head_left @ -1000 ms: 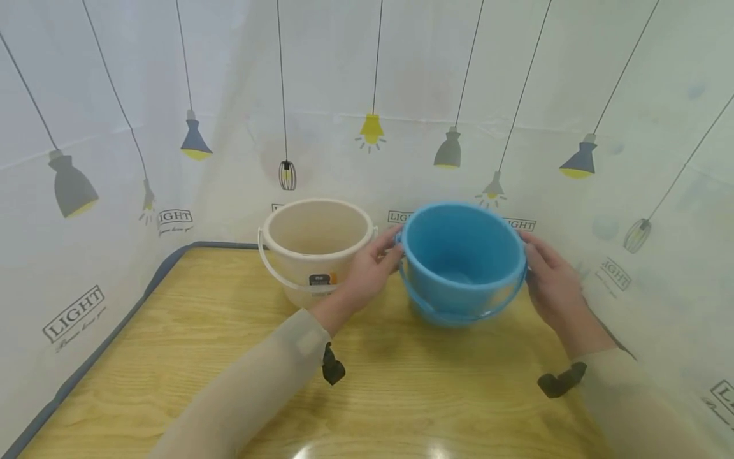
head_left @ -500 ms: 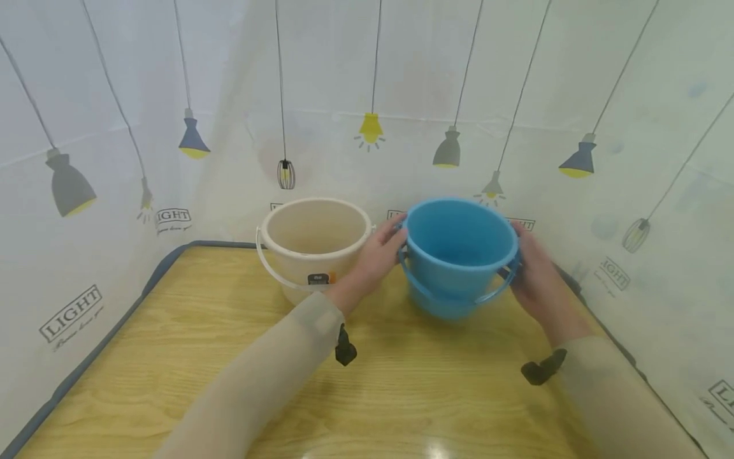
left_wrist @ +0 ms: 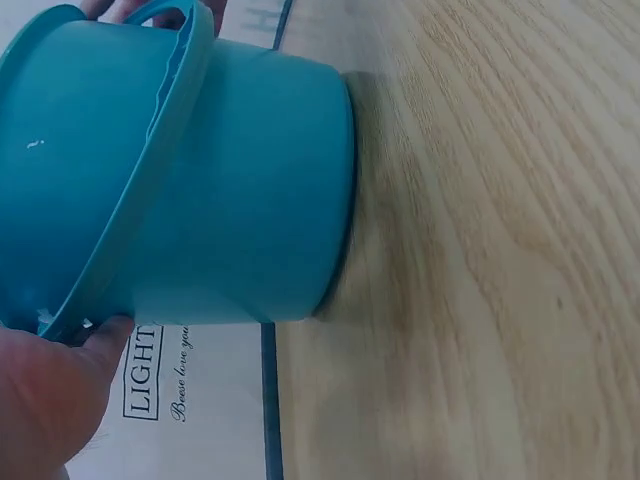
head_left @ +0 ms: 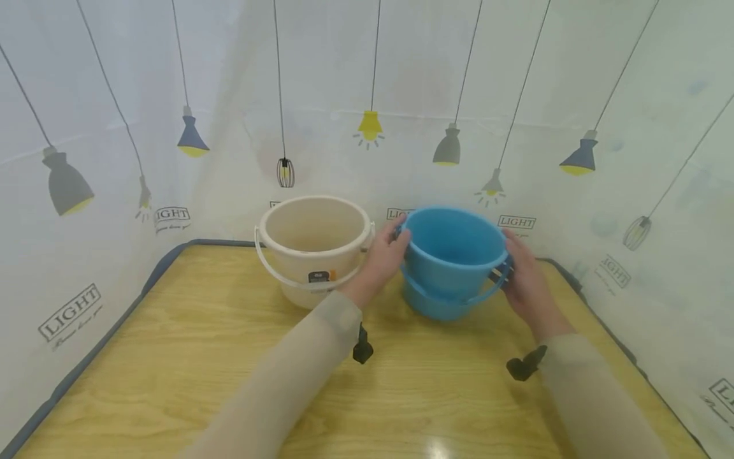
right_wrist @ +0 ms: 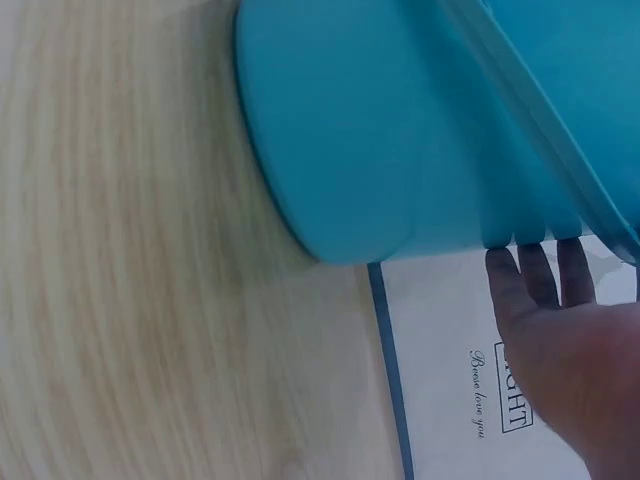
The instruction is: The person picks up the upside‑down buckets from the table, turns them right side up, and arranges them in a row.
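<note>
A blue plastic bucket [head_left: 438,290] with a wire-style bail handle stands tilted slightly on the right of the table, its base close to the wood. My left hand [head_left: 383,258] holds it at the left side of the rim, with the thumb [left_wrist: 108,340] near the handle joint in the left wrist view. On the opposite side my right hand [head_left: 526,280] grips it by the rim. Fingertips [right_wrist: 535,270] of that hand meet the outer wall below the rim in the right wrist view. A cream bucket [head_left: 287,261] with a dark label stands left of the blue one.
The wooden table [head_left: 189,357] has a dark blue edge strip [head_left: 123,319] along its sides. A white cloth wall [head_left: 321,76] printed with lamps encloses the back and both sides. My left forearm passes in front of the cream bucket.
The blue bucket has shifted slightly left and turned, bringing its right handle joint toward the front. Both hands have moved with it. The cream bucket stays in place.
</note>
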`<action>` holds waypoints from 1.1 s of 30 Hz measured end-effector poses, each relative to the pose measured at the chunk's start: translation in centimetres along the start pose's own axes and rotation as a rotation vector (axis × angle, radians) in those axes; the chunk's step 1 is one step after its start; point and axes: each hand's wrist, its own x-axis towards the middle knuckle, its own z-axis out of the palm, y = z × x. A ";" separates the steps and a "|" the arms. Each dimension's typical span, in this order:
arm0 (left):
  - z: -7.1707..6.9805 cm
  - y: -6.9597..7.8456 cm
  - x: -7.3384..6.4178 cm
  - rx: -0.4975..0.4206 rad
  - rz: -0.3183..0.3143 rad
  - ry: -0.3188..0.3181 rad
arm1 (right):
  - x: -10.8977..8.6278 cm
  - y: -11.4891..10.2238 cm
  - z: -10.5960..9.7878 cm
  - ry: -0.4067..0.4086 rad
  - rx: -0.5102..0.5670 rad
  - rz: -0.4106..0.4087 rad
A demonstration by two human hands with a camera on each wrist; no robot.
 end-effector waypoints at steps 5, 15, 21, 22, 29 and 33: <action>0.1 0.5 -0.3 -0.008 -0.012 0.055 | 0.2 -0.3 0.6 0.062 -0.009 0.017; 0.4 -0.1 -0.2 -0.011 0.017 0.116 | 0.7 -0.5 1.4 0.146 -0.030 0.032; 0.4 0.1 -0.3 -0.003 0.020 0.124 | 1.2 -0.3 1.3 0.156 -0.051 0.040; 0.4 0.1 -0.3 -0.003 0.023 0.125 | 1.2 -0.2 1.3 0.152 -0.048 0.038; 0.7 0.0 -0.3 -0.009 0.036 0.123 | 1.4 -0.3 0.7 0.120 -0.017 0.052; 0.8 -0.1 -0.2 -0.003 0.032 0.129 | 1.5 -0.2 0.6 0.126 0.007 0.066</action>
